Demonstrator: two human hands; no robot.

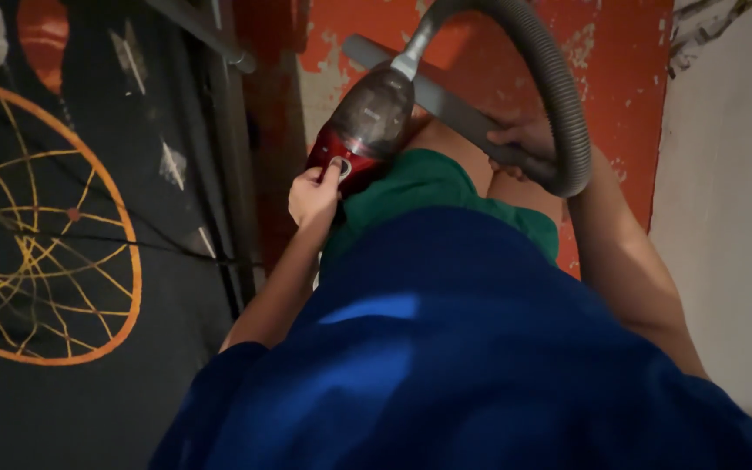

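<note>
Head view looks straight down at a red canister vacuum cleaner standing on the floor just ahead of the person's knees, its long axis running from lower left to upper right, with the smoked dust bin toward the top. A grey ribbed hose leaves its upper end and arcs right and down. The left hand rests loosely curled at the vacuum's lower end, thumb on a round button. The right hand is closed around the grey wand. Worn orange floor lies beneath; a black rug with an orange web pattern lies left, a pale wall right.
</note>
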